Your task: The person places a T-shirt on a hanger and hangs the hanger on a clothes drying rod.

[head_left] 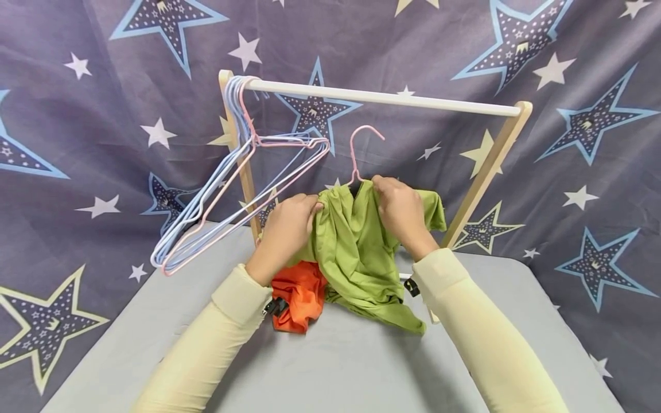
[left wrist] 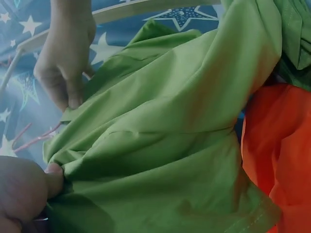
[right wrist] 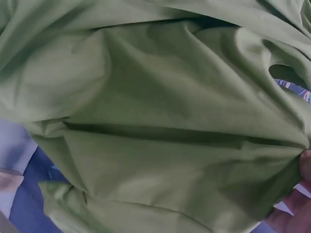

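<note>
The shirt (head_left: 356,241) is plain lime green, and the hanger (head_left: 353,150) at its neck is pink. The bunched cloth (head_left: 299,298) is solid bright orange. The other hangers (head_left: 203,198) are pale blue, whitish and pink. The bar (head_left: 382,97) is white, the posts (head_left: 488,172) light wood-brown, the tabletop (head_left: 335,367) pale grey, the sleeves (head_left: 480,327) cream. The purplish-grey curtain (head_left: 206,109) carries plain pale stars and larger dark, speckled ones outlined in light blue or yellow.

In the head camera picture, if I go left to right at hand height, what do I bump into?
Bunch of thin blue, white and pink hangers → bare left hand → crumpled green cloth garment → bare right hand → straight pale wooden post
</note>
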Motion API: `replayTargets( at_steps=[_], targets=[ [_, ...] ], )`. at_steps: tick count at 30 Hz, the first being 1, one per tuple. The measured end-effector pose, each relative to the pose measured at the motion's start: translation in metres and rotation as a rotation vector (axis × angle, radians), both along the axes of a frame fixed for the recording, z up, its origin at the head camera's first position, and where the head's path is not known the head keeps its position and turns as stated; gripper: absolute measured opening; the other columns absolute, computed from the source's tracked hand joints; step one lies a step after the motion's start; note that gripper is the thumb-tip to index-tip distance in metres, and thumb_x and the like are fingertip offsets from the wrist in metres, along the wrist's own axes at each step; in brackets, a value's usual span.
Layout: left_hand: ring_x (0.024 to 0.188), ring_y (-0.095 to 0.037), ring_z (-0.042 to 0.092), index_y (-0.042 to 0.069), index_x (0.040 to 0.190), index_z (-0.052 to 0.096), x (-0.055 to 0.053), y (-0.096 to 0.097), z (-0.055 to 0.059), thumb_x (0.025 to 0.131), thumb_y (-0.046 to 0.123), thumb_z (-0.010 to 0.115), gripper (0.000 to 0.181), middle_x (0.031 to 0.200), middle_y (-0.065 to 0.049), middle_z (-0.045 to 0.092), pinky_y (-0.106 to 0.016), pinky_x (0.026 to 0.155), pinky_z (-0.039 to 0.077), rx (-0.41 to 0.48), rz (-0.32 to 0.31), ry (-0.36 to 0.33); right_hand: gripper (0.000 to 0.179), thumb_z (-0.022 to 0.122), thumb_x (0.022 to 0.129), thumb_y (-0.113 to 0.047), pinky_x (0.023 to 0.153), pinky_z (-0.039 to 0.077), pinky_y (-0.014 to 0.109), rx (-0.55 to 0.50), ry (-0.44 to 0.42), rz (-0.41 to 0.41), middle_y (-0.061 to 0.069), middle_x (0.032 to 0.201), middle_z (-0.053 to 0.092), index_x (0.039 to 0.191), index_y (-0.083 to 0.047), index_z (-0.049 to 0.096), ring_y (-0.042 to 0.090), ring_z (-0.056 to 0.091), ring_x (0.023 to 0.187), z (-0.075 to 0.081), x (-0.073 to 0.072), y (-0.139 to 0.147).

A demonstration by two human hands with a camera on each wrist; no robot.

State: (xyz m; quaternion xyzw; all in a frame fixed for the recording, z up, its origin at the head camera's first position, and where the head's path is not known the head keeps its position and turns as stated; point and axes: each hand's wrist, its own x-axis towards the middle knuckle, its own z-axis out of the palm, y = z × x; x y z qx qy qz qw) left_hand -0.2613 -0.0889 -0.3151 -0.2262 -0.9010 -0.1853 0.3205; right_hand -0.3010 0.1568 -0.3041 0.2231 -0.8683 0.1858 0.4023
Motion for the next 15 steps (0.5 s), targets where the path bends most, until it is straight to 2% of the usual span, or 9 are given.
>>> replayTargets(
  at_steps=[6,9,15],
  targets=[
    [0.097,-0.038,0.070,0.005,0.124,0.071,0.006,-0.011,-0.004,0.104,0.031,0.060,0.035,0.108,-0.015,0.073,-0.052,0.083,0.056,0.030,0.052,-0.049,0.031,0.055,0.094,0.005,0.069,0.055,0.053,-0.060,-0.023,-0.012,0.008,0.105,0.077,0.112,-0.008,0.076,0.034,0.073,0.084,-0.002,-0.003,0.008],
    [0.097,-0.038,0.069,0.004,0.123,0.071,0.012,-0.022,-0.009,0.103,0.028,0.063,0.033,0.108,-0.016,0.073,-0.052,0.084,0.055,0.088,0.065,-0.031,0.030,0.057,0.094,0.002,0.073,0.055,0.055,-0.080,-0.038,-0.020,0.008,0.108,0.076,0.115,-0.008,0.076,0.035,0.073,0.088,-0.002,-0.005,0.013],
    [0.089,-0.036,0.068,0.002,0.110,0.073,0.024,-0.040,-0.024,0.100,0.016,0.066,0.019,0.099,-0.015,0.073,-0.052,0.078,0.053,0.218,0.058,0.062,0.023,0.059,0.098,-0.004,0.077,0.055,0.057,-0.130,-0.017,-0.035,0.009,0.107,0.077,0.114,-0.006,0.076,0.038,0.073,0.091,0.001,-0.008,0.021]
  ],
)
